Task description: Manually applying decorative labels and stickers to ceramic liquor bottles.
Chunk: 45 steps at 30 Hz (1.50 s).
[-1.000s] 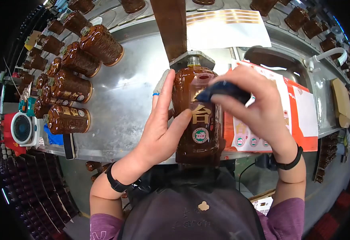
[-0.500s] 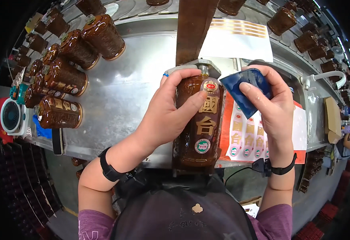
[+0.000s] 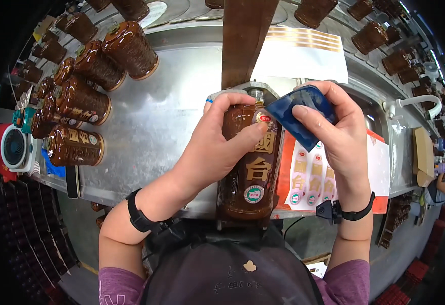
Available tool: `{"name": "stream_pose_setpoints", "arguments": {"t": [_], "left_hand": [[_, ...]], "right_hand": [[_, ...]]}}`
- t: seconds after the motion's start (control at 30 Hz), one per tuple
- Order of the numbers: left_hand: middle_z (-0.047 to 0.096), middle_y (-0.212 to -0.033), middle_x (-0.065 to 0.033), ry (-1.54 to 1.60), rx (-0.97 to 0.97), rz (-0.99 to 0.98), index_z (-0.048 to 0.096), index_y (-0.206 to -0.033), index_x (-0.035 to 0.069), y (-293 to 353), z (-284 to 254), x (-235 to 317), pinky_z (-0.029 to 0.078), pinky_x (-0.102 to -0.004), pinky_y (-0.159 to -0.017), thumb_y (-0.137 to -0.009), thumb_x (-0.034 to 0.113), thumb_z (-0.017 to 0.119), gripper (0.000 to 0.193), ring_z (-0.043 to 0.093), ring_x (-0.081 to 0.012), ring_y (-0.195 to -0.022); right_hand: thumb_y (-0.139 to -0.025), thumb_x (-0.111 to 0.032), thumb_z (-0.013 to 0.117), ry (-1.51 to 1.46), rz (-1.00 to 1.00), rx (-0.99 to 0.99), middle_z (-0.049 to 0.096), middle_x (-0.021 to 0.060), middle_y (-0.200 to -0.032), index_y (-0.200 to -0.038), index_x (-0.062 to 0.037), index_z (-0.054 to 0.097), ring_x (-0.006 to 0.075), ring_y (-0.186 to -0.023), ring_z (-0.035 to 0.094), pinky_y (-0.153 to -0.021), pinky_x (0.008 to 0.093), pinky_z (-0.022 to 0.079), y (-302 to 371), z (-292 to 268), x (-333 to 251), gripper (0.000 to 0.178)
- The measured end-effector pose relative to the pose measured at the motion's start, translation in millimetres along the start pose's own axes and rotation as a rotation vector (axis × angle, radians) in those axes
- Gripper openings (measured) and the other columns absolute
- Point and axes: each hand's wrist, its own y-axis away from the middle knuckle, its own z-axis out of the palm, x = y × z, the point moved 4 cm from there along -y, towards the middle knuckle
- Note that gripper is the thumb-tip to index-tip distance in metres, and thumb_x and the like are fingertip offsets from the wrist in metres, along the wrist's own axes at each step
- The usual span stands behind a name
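A glossy brown bottle stands in front of me, leaning back against a holder at the table's edge. Gold characters, a small red emblem and a round green-and-white mark run down its front. Around its shoulder curls my left hand, the thumb pressed on the label just below the red emblem. My right hand pinches a flat, glossy blue scraper between thumb and fingers. One corner of the scraper reaches the bottle's upper right side; whether it touches, I cannot tell.
A label sheet lies on red backing right of the bottle. Several brown bottles stand at the left, near a small fan. A brown post rises behind the bottle. White paper and a curved faucet are farther right.
My right hand has brought the scraper a little left, closer to the bottle. The bottle and my left hand have shifted slightly. Bottles on the conveyor behind have moved along.
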Motion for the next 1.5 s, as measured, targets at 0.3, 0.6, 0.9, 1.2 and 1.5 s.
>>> {"name": "stream_pose_setpoints", "arguments": {"t": [0.3,0.6,0.9,1.2,1.5], "left_hand": [[0.043,-0.120,-0.0147,-0.063,0.000,-0.015,0.048,-0.125,0.008,-0.2,1.8,5.5,0.048,-0.0330,-0.095,-0.084,0.021,0.077,0.052,0.053,-0.0210,-0.109],[0.043,-0.118,-0.0160,-0.070,0.011,0.021,0.047,-0.125,0.008,-1.5,2.7,2.6,0.049,-0.0341,-0.092,-0.083,0.020,0.077,0.053,0.054,-0.0221,-0.107],[0.043,-0.115,-0.0155,-0.042,-0.004,0.007,0.046,-0.125,0.006,-3.7,3.8,-0.5,0.050,-0.0335,-0.089,-0.083,0.021,0.076,0.054,0.055,-0.0207,-0.102],[0.052,-0.116,-0.0076,-0.184,-0.008,0.048,0.044,-0.128,0.004,-2.7,3.6,5.1,0.050,-0.0301,-0.091,-0.090,0.011,0.067,0.044,0.055,-0.0123,-0.106],[0.045,-0.115,-0.0195,-0.124,0.004,0.064,0.044,-0.127,0.002,-3.4,2.2,2.4,0.046,-0.0373,-0.093,-0.083,0.025,0.075,0.058,0.051,-0.0265,-0.108]], "right_hand": [[-0.084,-0.011,0.076,0.030,-0.019,-0.063,0.070,0.0026,-0.091,-0.103,0.0011,0.067,0.0060,-0.082,0.064,-0.074,0.0216,0.052,-14.8,5.2,-1.0,0.025],[-0.082,-0.014,0.076,0.227,-0.129,-0.158,0.070,0.0055,-0.088,-0.104,0.0019,0.066,0.0090,-0.081,0.063,-0.076,0.0263,0.052,-25.7,13.5,2.6,0.029],[-0.081,-0.014,0.076,0.112,-0.059,-0.201,0.071,0.0039,-0.089,-0.102,0.0015,0.068,0.0088,-0.080,0.063,-0.076,0.0251,0.052,-37.0,10.2,-1.9,0.028],[-0.081,-0.017,0.074,0.364,-0.139,-0.298,0.070,0.0075,-0.083,-0.101,0.0025,0.067,0.0125,-0.074,0.064,-0.071,0.0278,0.053,-46.6,19.2,-5.9,0.029],[-0.083,-0.018,0.075,0.326,-0.143,-0.239,0.070,0.0064,-0.084,-0.104,0.0029,0.067,0.0096,-0.076,0.063,-0.072,0.0267,0.053,-49.9,17.6,5.8,0.031]]}}
